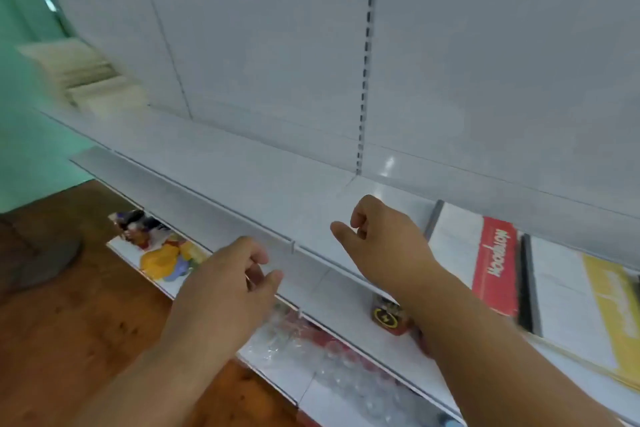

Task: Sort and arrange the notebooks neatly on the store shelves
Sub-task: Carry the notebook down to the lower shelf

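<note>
My left hand [228, 282] hovers at the front lip of a bare white metal shelf [249, 184], fingers loosely curled and holding nothing. My right hand [384, 239] is over the same shelf, a little farther in, fingers curled with nothing in them. A red notebook [495, 263] lies flat on the shelf at the right, beside a white one [453, 236] and a yellow-and-white one [609, 308]. A blurred stack of pale notebooks [93, 76] sits at the shelf's far left end.
Lower shelves below hold colourful notebooks [159, 246], plastic-wrapped packs [311, 350] and a small dark box with a yellow emblem [388, 315]. A slotted upright [365, 73] runs up the white back panel. Wooden floor [69, 340] lies at the left.
</note>
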